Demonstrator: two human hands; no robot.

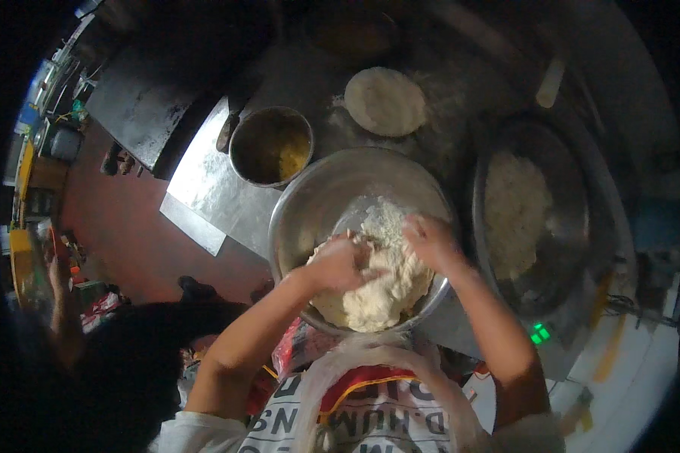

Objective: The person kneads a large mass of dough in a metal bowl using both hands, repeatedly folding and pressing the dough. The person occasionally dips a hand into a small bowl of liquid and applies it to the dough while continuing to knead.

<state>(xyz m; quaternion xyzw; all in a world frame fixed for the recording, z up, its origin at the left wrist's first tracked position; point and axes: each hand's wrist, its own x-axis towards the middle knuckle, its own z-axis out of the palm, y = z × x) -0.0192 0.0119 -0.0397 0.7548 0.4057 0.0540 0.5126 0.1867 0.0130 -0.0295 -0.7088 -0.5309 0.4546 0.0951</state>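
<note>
A large metal bowl (300, 204) stands before me, holding a soft, lumpy mass of pale dough (374, 308). Loose dry flour (386, 221) lies along the dough's far side. My left hand (343, 263) is sunk into the dough's left part, fingers hooked in and partly hidden. At the right edge of the mass, my right hand (430, 240) has its fingers curled into dough and flour, slightly blurred.
A metal pot (241, 156) with yellow contents stands beyond the bowl, left of a round pale disc (385, 102) on the floured worktop. Right is a big basin (569, 226) of pale dough or flour. Another person's arm (62, 294) shows far left.
</note>
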